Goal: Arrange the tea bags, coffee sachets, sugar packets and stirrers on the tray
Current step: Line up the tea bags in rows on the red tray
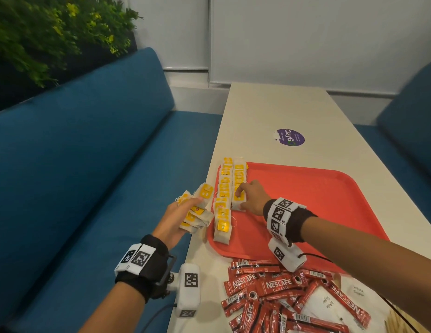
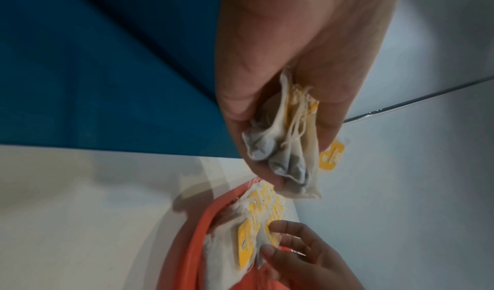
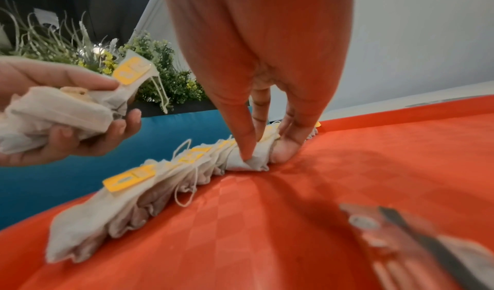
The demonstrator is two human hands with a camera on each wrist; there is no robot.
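A red tray (image 1: 318, 203) lies on the white table. Two rows of yellow-tagged tea bags (image 1: 224, 203) run along its left edge. My right hand (image 1: 251, 197) pinches the nearest tea bag of the inner row (image 3: 250, 159) between thumb and fingers, down on the tray floor (image 3: 267, 231). My left hand (image 1: 176, 219) hovers just left of the tray and grips a bunch of tea bags (image 1: 197, 210), seen close as a squeezed bundle (image 2: 288, 146). Red coffee sachets (image 1: 269, 287) and white sugar packets (image 1: 327, 306) lie piled near the front edge. Wooden stirrers (image 1: 395, 320) show at the bottom right.
A blue bench seat (image 1: 89, 164) runs along the table's left side, with a second blue seat (image 1: 414, 121) on the right. Green plants (image 1: 53, 27) stand behind the bench. A purple sticker (image 1: 290, 137) marks the table (image 1: 269, 111) beyond the tray.
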